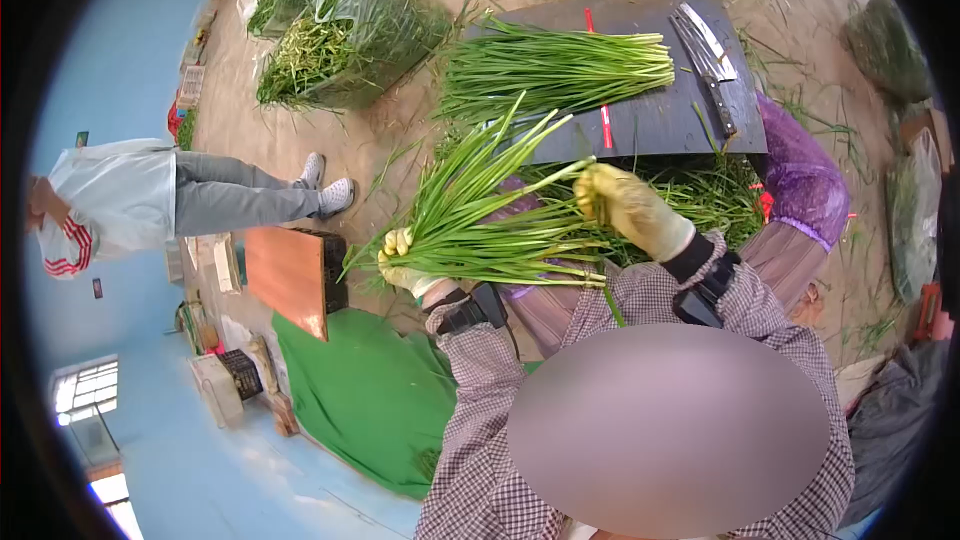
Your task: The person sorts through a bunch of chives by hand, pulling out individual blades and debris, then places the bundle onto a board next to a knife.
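My left hand (402,262), in a pale yellowed glove, is wrapped round a loose, fanned-out bunch of garlic chives (480,225). The pale cut ends of the bunch point right, towards my other hand. My right hand (628,206), also gloved, has its fingers curled together beside those ends. A thick pale stalk (550,177) from the bunch runs to its fingertips. Beyond both hands, a large bundle of garlic chives (560,65) lies on a dark board (670,120), with a red tie strip (605,127) under it. More loose chives (700,205) lie below the board's near edge.
A knife (715,80) lies on the board's right side. Stuffed plastic bags of greens (390,40) stand at the far left. A person (200,190) stands to the left near a reddish-brown board (285,275). Green cloth (365,390) covers the floor nearby.
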Action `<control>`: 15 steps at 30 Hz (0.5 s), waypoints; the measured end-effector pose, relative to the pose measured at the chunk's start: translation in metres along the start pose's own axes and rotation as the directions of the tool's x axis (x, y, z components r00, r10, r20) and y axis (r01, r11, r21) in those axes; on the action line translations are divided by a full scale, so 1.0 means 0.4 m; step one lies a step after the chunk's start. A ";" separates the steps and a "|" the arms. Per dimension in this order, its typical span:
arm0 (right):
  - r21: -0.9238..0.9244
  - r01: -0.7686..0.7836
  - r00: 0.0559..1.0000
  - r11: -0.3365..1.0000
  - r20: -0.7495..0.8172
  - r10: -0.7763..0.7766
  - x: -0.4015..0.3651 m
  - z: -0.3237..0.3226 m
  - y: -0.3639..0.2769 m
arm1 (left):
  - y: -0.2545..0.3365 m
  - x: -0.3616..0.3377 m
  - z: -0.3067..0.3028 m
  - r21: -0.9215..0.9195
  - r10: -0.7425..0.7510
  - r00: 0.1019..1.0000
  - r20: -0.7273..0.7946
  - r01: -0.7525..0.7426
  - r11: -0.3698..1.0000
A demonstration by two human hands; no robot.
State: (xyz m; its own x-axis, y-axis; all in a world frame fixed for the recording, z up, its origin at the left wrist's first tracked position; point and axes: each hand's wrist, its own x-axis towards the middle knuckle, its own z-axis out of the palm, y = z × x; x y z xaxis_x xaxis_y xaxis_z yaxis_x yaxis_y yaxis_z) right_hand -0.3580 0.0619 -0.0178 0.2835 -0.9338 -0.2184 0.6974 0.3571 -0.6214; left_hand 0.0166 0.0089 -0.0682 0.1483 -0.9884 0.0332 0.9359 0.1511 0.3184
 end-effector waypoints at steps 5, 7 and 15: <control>0.353 0.183 0.982 0.918 -0.118 -0.151 -0.097 -0.148 -0.124 | 0.009 0.004 -0.001 0.041 -0.007 1.000 0.004 0.007 0.999; 0.347 0.225 0.968 0.910 -0.185 -0.168 -0.138 -0.154 -0.161 | 0.003 -0.004 0.010 0.016 0.000 1.000 0.000 0.000 1.000; -0.078 -0.162 0.986 0.984 -0.057 0.158 0.009 -0.026 0.007 | -0.011 0.003 0.034 0.039 -0.005 1.000 -0.020 0.006 0.999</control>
State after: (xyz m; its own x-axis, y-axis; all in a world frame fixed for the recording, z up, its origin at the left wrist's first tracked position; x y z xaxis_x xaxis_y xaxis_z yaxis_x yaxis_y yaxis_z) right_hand -0.3619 0.0592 -0.0283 0.3522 -0.8657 -0.3558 0.5890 0.5004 -0.6346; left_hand 0.0085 0.0070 -0.0568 0.1497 -0.9886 0.0129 0.9235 0.1445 0.3554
